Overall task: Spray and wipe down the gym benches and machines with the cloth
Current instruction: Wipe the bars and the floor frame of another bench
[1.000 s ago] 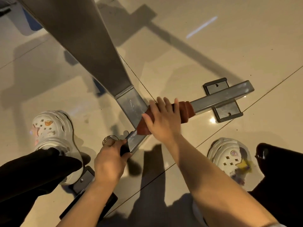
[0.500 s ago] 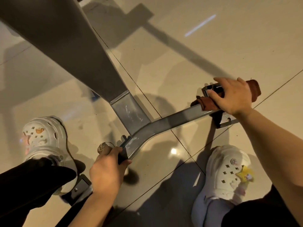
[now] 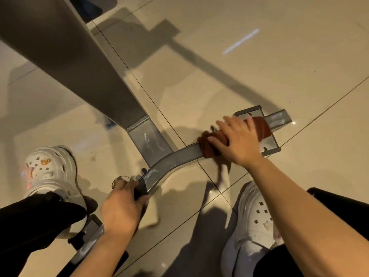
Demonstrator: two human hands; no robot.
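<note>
right hand (image 3: 238, 141): wrapped round the reddish-brown cloth (image 3: 261, 127), which is bunched over the grey base bar (image 3: 177, 158) near its bolted foot plate (image 3: 270, 145). Guessing the wrap-around grip is so it catches the top and both sides in one go.

left hand (image 3: 121, 204): curled round a dark handle (image 3: 138, 191) right beside the bar's bend. Spray bottle maybe, can't really tell. Kept low and close, probably for quick reach.

stance: white clogs (image 3: 51, 172) planted either side of the bar, so both ends are reachable.

bench frame (image 3: 65, 62): slants up and away.
</note>
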